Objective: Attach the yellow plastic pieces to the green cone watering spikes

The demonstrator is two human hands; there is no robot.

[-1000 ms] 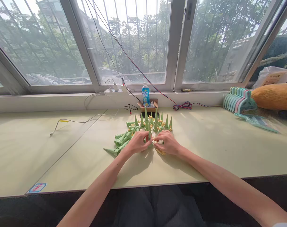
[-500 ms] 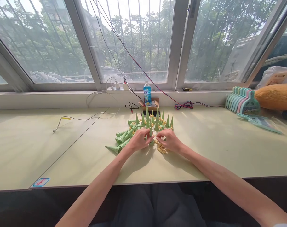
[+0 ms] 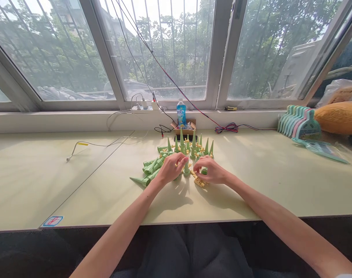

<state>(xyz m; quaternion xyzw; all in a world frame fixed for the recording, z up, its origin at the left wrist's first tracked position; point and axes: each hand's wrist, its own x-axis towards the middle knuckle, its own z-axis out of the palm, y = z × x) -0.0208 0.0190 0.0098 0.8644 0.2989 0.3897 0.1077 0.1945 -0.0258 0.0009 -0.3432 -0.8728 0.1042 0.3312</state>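
Observation:
A green plastic plant-watering spike (image 3: 186, 168) stands on the table in front of me, with small yellowish parts at its side. My left hand (image 3: 173, 166) is closed at its upper end, thumb and fingertips pinched together there. To the right, my right hand (image 3: 211, 170) is curled low over a small pile of yellowish plastic valves (image 3: 200, 182). A round green piece (image 3: 204, 170) shows inside its curled fingers; whether the fingertips also pinch a valve I cannot tell. Behind both hands several green spikes (image 3: 193, 146) stand upright with yellowish valves attached.
More green spikes (image 3: 140, 180) lie on their sides at the left. Behind stands a small cardboard box (image 3: 184, 131) with a blue-labelled bottle (image 3: 181, 114). Coiled cable (image 3: 227, 127), a row of pastel dustpan-like pieces (image 3: 300, 121) and an orange cushion-like object (image 3: 338, 117) are farther right.
My two hands have drawn slightly apart, the right one shifting right over the valves. More of the standing spike now shows between them.

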